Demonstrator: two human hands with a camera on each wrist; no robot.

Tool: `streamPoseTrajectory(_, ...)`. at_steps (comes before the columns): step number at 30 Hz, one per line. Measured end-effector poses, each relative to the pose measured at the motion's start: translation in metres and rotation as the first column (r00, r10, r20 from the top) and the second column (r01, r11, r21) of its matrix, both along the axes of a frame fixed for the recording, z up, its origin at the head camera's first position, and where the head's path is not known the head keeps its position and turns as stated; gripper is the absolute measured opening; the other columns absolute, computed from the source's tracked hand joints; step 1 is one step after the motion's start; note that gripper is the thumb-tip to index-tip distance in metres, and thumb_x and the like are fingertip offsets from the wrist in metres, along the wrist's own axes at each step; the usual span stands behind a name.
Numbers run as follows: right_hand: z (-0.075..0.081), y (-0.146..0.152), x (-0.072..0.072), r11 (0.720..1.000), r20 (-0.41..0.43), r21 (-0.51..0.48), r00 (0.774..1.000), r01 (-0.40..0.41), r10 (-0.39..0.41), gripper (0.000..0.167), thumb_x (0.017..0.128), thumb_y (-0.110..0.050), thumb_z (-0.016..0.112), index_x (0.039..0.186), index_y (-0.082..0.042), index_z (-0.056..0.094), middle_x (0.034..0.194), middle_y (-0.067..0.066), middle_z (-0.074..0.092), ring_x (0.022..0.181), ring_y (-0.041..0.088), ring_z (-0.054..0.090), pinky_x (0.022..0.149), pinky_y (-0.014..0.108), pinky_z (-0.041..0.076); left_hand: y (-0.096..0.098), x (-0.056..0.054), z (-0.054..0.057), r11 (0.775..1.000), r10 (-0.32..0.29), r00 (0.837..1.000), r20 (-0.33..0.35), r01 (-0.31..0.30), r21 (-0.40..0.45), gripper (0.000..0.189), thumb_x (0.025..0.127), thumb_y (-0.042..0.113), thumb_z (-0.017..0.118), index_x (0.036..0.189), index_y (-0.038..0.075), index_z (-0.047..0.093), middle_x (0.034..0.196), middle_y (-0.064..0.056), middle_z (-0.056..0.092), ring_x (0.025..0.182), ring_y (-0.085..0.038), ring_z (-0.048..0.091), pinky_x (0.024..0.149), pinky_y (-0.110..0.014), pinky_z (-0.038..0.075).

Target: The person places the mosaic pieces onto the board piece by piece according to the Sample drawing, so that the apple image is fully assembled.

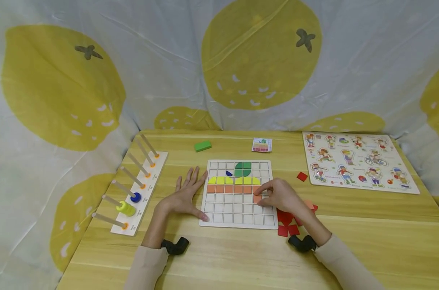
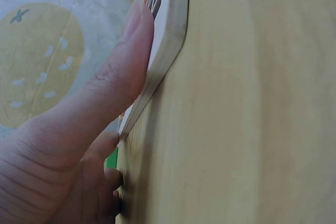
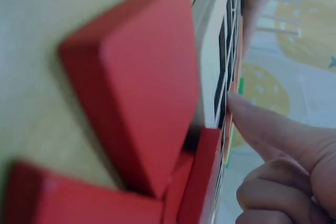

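A: Where's the piece we're working?

B: Orange tile sits in the grid board, third row up from the near edge, toward the board's 3 o'clock side, just under the filled orange row. Our right hand is on it, fingers curled, tips pinching the tile into its cell.

A: Left hand?

B: Left hand lies flat on the desk at the board's 9 o'clock edge. Fingers straight and spread, holding nothing; the thumb presses against the board's near-left corner. The left wrist view confirms thumb against the rim.

A: Board fill?

B: Green pieces at 12 o'clock, a small blue piece just left of them, a yellow row below, then the orange row. Remaining cells are bare.

A: Around it?

B: Red tiles in a loose pile at the board's 4 o'clock, touching each other, partly under our right wrist. One red tile alone at 2 o'clock. Pattern card at 12 o'clock, green block at 11 o'clock. Peg rack well off at 9 o'clock, with a yellow ring and a blue ring on its pegs. Figure puzzle board at 2 o'clock, well apart.
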State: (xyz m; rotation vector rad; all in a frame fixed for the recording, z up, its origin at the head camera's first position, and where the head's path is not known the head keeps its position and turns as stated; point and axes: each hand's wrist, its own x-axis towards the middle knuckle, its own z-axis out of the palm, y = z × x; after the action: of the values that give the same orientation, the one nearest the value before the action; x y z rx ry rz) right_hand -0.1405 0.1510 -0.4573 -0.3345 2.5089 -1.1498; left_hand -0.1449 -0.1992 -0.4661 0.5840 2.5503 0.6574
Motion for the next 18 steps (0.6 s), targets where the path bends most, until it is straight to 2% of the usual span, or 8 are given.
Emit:
streamPoseTrajectory(4,0.005,0.01,-0.001,1.0,0.02,-0.015,1.0,0.002,-0.002,0.022,0.083,-0.013,0.087,0.104,-0.011,0.083,0.057,-0.003,0.033,0.056,0.016,0.034,0.051,0.022,0.024,0.001,0.0,0.001,1.0,0.0,1.0,-0.001,0.0,0.002,0.146,0.065,0.055,0.095,0.168,0.017,-0.002,0.171,-0.02,-0.023,0.158,-0.041,-0.026,0.122,-0.072,-0.016)
streamPoseTrajectory(9,0.012,0.05,0.003,0.999,0.027,-0.034,1.0,0.017,-0.016,0.026,0.085,-0.015,0.084,0.11,-0.007,0.08,0.057,-0.004,0.034,0.05,0.011,0.031,0.047,0.022,0.027,0.002,-0.001,0.002,1.0,-0.004,1.0,0.002,0.004,-0.002,0.146,0.065,0.055,0.095,0.168,0.017,-0.003,0.171,-0.02,-0.023,0.158,-0.041,-0.026,0.122,-0.072,-0.016)
streamPoseTrajectory(14,0.01,0.09,0.008,1.0,0.048,0.008,0.999,-0.01,0.01,0.037,0.084,-0.021,0.086,0.115,-0.003,0.078,0.058,-0.005,0.033,0.051,0.008,0.03,0.047,0.023,0.026,0.003,-0.001,0.003,1.0,-0.003,1.0,0.006,0.003,-0.001,0.147,0.065,0.054,0.095,0.168,0.017,-0.003,0.171,-0.02,-0.024,0.158,-0.041,-0.026,0.122,-0.071,-0.016)
streamPoseTrajectory(18,0.004,0.097,0.011,0.999,0.066,0.024,0.997,-0.027,0.026,0.038,0.082,-0.021,0.088,0.114,-0.003,0.077,0.059,-0.005,0.033,0.052,0.008,0.029,0.048,0.024,0.025,0.001,0.001,0.002,1.0,0.005,1.0,0.002,-0.005,0.002,0.147,0.064,0.054,0.095,0.168,0.017,-0.003,0.171,-0.02,-0.024,0.158,-0.041,-0.025,0.122,-0.071,-0.016)
